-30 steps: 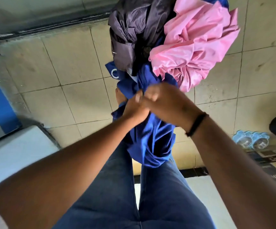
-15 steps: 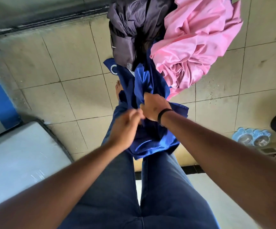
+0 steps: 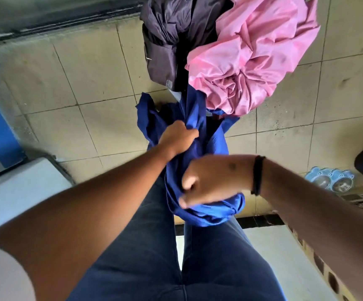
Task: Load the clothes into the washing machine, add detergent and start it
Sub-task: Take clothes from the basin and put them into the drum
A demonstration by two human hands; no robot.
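You have one view only, from the camera on your head, looking steeply down past your jeans (image 3: 154, 257) to the tiled floor (image 3: 67, 83). It sits close above both forearms; the wide lens bends the tile lines near the edges.

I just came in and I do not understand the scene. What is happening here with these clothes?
A person is gathering laundry from a pile on the tiled floor. Both hands grip the blue garment: the left hand holds it higher up, the right hand bunches its lower part. A pink garment and a dark garment lie at the far end of the pile. Nothing here shows clothes inside a machine yet.
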